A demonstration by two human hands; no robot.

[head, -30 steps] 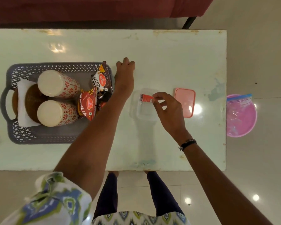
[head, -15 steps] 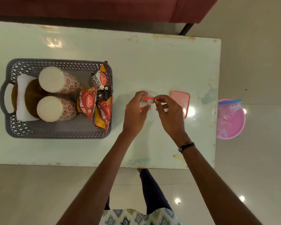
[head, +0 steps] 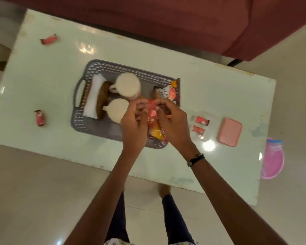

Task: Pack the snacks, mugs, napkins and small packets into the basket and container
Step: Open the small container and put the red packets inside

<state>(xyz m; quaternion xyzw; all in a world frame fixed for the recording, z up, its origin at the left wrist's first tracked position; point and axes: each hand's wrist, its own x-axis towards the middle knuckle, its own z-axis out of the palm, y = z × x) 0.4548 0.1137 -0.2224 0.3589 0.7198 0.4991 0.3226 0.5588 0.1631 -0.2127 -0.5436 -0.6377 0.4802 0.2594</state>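
Observation:
A grey perforated basket [head: 122, 67] holds two white mugs [head: 128, 85] [head: 116, 109], a white napkin [head: 94, 96] and snack packets [head: 168, 93] [head: 156, 132]. My left hand [head: 132, 126] and right hand [head: 175, 124] meet over the basket's right end, fingertips pinched together on a red packet [head: 152, 110]; blur hides whether it is a small packet or the snack bag below. To the right, a clear container [head: 209, 132] has two small red packets [head: 201, 120] [head: 199, 129] inside. Two more small red packets [head: 49, 39] [head: 39, 118] lie loose on the table's left side.
A pink lid [head: 229, 132] lies right of the clear container on the white table [head: 219, 89]. A brown round object [head: 102, 99] rests on the napkin. A maroon sofa [head: 166, 18] runs along the far edge. A pink bowl [head: 272, 160] sits on the floor at right.
Both hands moved left from above the clear container to over the basket's right end. The container now shows two red packets. The view swung, revealing two loose packets at left.

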